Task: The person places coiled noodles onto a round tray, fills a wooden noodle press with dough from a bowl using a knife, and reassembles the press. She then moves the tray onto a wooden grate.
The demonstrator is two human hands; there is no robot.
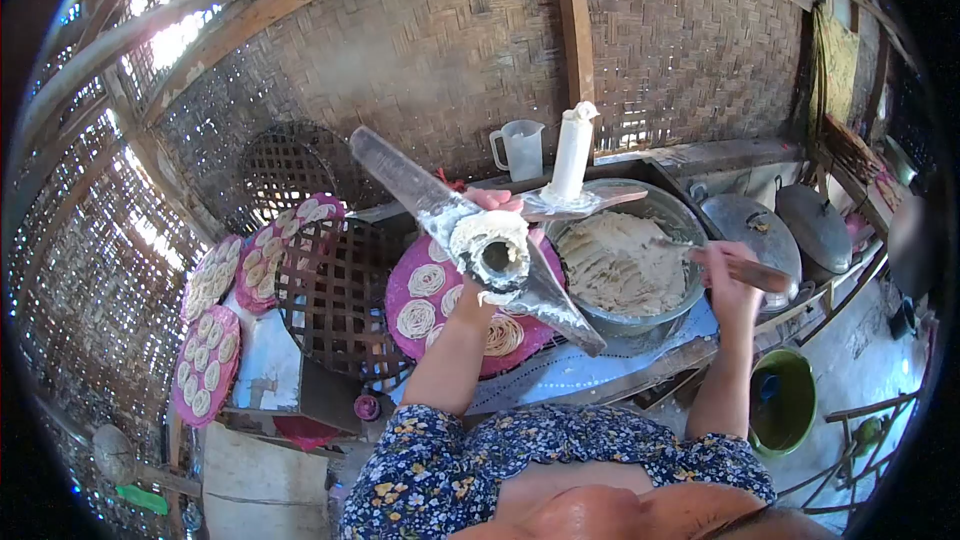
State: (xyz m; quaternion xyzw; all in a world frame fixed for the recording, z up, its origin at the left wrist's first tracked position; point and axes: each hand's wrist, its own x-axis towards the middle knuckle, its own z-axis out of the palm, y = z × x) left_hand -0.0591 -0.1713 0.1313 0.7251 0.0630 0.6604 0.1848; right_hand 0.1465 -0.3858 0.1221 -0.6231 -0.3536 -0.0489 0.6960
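My left hand (pixel 494 201) grips a wooden dough press (pixel 400 175) from behind, its fingers partly hidden. Pale dough (pixel 490 231) is smeared around the press's round opening, which faces up and looks hollow. With my right hand (pixel 731 280) I hold a spatula by its wooden handle (pixel 757 274); its blade touches the dough (pixel 625 265) in a large metal basin (pixel 687 210). The press's plunger (pixel 572 155), coated in dough, stands upright on its wooden crossbar at the basin's far left rim. Below the press lies a pink round tray (pixel 400 285) with coiled dough strands.
Several pink trays (pixel 208 365) of dough coils stand at the left, near a woven basket (pixel 335 290). A clear plastic jug (pixel 520 150) stands by the woven wall. Lidded pots (pixel 750 230) are at the right, and a green bucket (pixel 783 405) sits lower down.
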